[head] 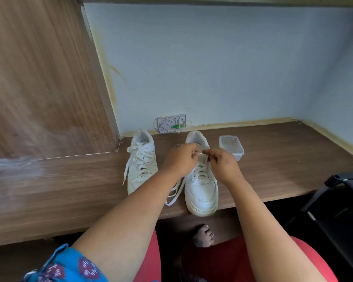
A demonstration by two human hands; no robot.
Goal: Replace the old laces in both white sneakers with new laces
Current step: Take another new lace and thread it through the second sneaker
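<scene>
Two white sneakers stand side by side on the wooden desk (69, 180), toes towards me. The left sneaker (142, 165) is laced, and one loose white lace end hangs down its left side. The right sneaker (201, 186) has its toe at the desk's front edge. My left hand (180, 159) and my right hand (222, 163) hover over its upper eyelets, each pinching a piece of white lace near the tongue. A loose loop of white lace (175, 192) trails on the desk between the two shoes.
A clear plastic container (231, 146) sits just right of the right sneaker. A small white wall box (171, 123) with a green part sits at the back. A wooden panel rises at left. A black chair frame (338, 200) stands at right.
</scene>
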